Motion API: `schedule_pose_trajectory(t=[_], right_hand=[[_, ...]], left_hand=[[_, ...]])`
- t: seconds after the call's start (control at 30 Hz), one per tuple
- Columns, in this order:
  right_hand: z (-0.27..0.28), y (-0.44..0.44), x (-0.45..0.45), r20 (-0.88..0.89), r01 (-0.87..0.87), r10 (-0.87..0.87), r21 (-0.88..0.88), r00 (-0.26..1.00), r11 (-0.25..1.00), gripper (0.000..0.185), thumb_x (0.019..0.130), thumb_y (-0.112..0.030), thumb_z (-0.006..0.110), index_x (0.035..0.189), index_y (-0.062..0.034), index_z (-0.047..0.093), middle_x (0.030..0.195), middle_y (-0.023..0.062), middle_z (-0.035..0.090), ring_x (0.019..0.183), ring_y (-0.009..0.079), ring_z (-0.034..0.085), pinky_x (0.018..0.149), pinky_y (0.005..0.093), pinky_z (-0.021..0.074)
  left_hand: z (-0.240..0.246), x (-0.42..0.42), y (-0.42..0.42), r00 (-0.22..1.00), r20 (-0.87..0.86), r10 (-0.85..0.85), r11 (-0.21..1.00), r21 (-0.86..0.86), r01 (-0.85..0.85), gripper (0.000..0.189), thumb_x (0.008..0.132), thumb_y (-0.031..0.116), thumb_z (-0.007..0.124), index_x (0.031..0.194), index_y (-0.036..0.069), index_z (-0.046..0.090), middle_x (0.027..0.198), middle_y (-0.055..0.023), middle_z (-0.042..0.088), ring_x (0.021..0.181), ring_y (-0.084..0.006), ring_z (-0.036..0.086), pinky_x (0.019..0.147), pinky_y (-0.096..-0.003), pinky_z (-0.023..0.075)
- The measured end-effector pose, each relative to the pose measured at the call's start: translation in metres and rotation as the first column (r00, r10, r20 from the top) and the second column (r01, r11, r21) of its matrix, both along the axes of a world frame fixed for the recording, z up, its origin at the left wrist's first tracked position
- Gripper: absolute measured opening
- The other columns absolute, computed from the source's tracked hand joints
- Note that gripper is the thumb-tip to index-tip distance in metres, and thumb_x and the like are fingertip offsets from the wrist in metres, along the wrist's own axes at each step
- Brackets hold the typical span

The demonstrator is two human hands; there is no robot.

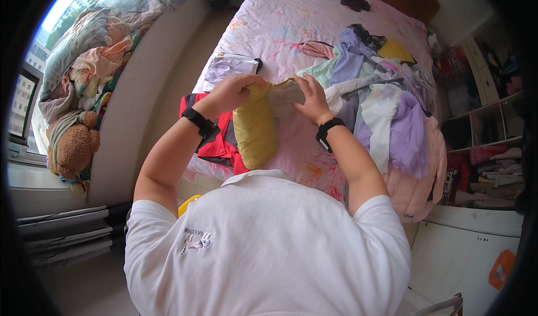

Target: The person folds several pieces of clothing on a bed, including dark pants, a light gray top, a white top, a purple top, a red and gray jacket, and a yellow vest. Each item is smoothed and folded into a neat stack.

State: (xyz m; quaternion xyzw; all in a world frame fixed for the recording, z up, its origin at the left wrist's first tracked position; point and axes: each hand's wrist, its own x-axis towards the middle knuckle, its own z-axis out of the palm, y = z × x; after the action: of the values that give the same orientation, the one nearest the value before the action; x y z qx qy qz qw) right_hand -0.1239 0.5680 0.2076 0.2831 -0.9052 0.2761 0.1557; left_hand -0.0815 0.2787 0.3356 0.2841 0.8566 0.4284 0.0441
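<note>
A yellow quilted garment (255, 131), partly folded, hangs over the near part of the bed. My left hand (235, 92) grips its upper edge. My right hand (311, 97) is at the garment's pale inner side, with thumb and fingers spread around its edge; how firmly it holds is hard to tell. Just left of the yellow garment lies a red and dark garment (216, 147), partly covered by it. Folded pale lilac clothing (231, 67) rests beyond my left hand.
The bed (269, 17) has a pink floral cover. A heap of clothes, with a purple tulle garment (407, 135) and a pink quilted jacket (414, 177), lies at the right. A brown teddy bear (77, 147) and bedding sit on the windowsill ledge. Open shelves (487, 122) stand at far right.
</note>
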Motion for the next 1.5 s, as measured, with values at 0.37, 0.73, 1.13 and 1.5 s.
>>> schedule_pose_trajectory(t=[0.37, 0.73, 1.13, 1.5], right_hand=[[0.015, -0.052, -0.034, 0.278, -0.074, 0.072, -0.004, 0.958, 0.997, 0.032, 0.073, -0.026, 0.073, 0.102, -0.0133, 0.066, 0.115, 0.0121, 0.063, 0.113, 0.0309, 0.056, 0.096, 0.0395, 0.0424], [0.068, 0.029, -0.04, 0.656, -0.171, -0.003, 0.201, 0.755, 0.964, 0.032, 0.078, -0.027, 0.073, 0.1, -0.0046, 0.067, 0.092, 0.0122, 0.071, 0.083, 0.0246, 0.066, 0.077, 0.0367, 0.0495], [0.103, 0.036, -0.017, 0.569, 0.491, 0.215, -0.808, 0.794, 0.326, 0.055, 0.081, -0.003, 0.069, 0.13, -0.0074, 0.044, 0.1, 0.01, 0.064, 0.088, 0.0181, 0.062, 0.077, 0.0315, 0.0492], [0.106, 0.057, 0.05, 0.422, 0.557, -0.395, -0.756, 0.816, 0.343, 0.032, 0.085, -0.003, 0.066, 0.116, -0.0018, 0.055, 0.095, 0.009, 0.07, 0.082, 0.012, 0.064, 0.072, 0.0236, 0.0483]], left_hand=[[0.05, -0.017, -0.032, 0.987, -0.117, -0.107, 0.977, 0.17, 0.126, 0.054, 0.069, -0.014, 0.043, 0.116, 0.005, 0.063, 0.11, -0.0104, 0.067, 0.109, -0.0213, 0.061, 0.095, -0.0301, 0.0444], [0.027, -0.055, -0.047, 0.985, 0.143, -0.101, 0.872, 0.488, 0.019, 0.044, 0.081, -0.012, 0.05, 0.122, 0.001, 0.06, 0.115, -0.0057, 0.064, 0.109, -0.0136, 0.058, 0.096, -0.029, 0.0453], [-0.011, -0.084, 0.0, 0.816, 0.481, -0.322, 0.803, 0.595, -0.035, 0.057, 0.083, -0.007, 0.054, 0.138, 0.003, 0.044, 0.123, -0.0065, 0.057, 0.113, -0.0134, 0.054, 0.099, -0.0274, 0.0413], [-0.02, -0.095, 0.042, 0.991, -0.11, -0.076, 0.977, 0.189, 0.096, 0.035, 0.087, 0.004, 0.063, 0.122, 0.0, 0.056, 0.099, -0.0114, 0.067, 0.086, -0.0132, 0.066, 0.075, -0.0263, 0.0518]])
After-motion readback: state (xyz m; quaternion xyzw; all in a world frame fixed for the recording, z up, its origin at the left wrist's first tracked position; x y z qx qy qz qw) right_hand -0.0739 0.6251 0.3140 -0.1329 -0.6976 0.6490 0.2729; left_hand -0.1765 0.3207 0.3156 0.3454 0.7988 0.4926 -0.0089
